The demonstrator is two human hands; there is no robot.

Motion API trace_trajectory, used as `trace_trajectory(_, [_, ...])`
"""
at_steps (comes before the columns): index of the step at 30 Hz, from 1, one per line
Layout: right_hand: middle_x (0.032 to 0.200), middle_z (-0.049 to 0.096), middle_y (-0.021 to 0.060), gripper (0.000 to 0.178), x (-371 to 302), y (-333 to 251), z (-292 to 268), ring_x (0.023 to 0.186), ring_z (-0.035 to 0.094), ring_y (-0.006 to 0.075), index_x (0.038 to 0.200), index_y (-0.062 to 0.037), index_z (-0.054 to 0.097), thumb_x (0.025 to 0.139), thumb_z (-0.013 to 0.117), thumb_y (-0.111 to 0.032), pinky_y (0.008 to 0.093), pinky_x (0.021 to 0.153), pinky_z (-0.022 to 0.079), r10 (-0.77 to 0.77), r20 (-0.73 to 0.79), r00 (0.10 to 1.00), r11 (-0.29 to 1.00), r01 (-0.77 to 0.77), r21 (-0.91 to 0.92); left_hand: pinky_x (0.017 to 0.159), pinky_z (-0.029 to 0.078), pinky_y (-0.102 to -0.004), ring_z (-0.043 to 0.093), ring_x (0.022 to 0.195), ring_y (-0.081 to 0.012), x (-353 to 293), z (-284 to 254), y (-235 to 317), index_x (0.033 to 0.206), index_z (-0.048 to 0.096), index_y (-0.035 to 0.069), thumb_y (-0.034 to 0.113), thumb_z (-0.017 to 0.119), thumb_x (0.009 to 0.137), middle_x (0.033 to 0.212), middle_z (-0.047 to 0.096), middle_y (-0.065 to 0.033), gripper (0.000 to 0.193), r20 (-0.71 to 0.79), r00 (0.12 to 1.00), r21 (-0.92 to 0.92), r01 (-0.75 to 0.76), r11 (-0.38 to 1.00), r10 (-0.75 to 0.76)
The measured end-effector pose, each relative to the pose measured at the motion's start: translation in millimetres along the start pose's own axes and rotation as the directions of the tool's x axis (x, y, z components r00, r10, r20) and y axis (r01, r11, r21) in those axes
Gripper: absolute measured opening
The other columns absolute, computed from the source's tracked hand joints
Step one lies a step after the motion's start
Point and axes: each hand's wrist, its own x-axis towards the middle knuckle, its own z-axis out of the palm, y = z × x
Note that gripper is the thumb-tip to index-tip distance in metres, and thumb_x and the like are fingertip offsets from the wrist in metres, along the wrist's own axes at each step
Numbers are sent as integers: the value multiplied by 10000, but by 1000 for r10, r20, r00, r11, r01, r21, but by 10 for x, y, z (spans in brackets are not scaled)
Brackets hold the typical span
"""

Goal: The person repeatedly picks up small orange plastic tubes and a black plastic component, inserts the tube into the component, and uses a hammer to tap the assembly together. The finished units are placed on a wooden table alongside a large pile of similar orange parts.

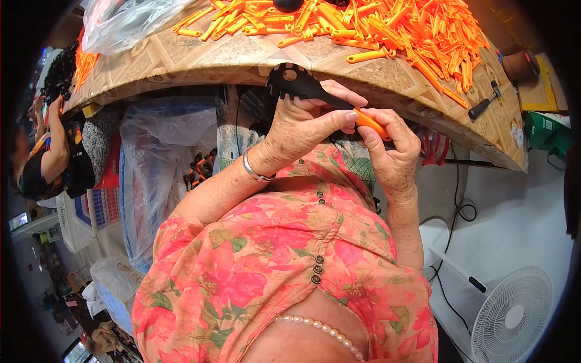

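A black spaghetti server (289, 78) with a toothed head and a round hole lies across my left hand (308, 118), whose fingers and thumb are closed round its neck. Its head points to the far left. My right hand (390, 142) pinches an orange handle (371, 124) between thumb and fingers. Handle and black neck meet between the two hands; whether they are fully joined is hidden by my fingers. Both hands are in front of the table's near edge. Beyond them a large heap of loose orange handles (387, 30) covers the far part of the table (242, 60).
A small hammer (486, 100) lies at the table's right end. Clear plastic bags rest at the far left, and a plastic-lined bin (163, 139) stands left of my lap. A white fan (514, 314) is on the right, with cables nearby. Another person (51, 145) works at the left.
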Motion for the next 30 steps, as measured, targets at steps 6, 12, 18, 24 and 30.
trace_trajectory(6, [904,708,119,217,-35,-7,-16,796,680,217,1034,-13,684,845,741,-102,310,727,522,93,61,994,990,-99,98,713,563,-227,661,809,-103,-14,-37,-20,1080,700,-7,37,694,898,998,655,-51,187,35,999,3,18,1000,-18])
trace_trajectory(12, [832,702,101,187,-18,12,-79,732,675,155,1024,5,676,890,703,-123,280,665,512,78,152,985,974,-108,198,743,570,-238,660,845,-120,-22,-64,-32,1083,690,-16,22,684,902,1027,647,-77,186,87,996,18,-11,1000,10])
trace_trajectory(18, [726,670,80,111,-67,-64,-42,635,635,143,953,-8,668,909,667,-110,285,597,484,167,182,969,976,-189,111,708,561,-239,652,791,-127,-23,-73,-39,1075,677,-33,21,681,901,999,633,-101,183,131,991,115,-52,992,37])
trace_trajectory(24, [758,662,35,115,-119,16,-20,680,602,75,995,-3,660,938,645,-101,251,623,480,278,294,915,903,-353,246,704,552,-236,648,793,-129,-69,-94,-58,1074,671,-33,15,671,907,1005,642,-103,175,124,992,155,-12,988,-8])
trace_trajectory(30, [924,643,23,212,5,135,-127,853,588,81,1095,21,634,999,596,-164,243,789,496,213,557,802,575,-564,593,724,540,-243,631,873,-139,-1,-117,-51,1094,669,-27,1,669,904,1027,645,-108,193,213,961,195,-220,956,178])
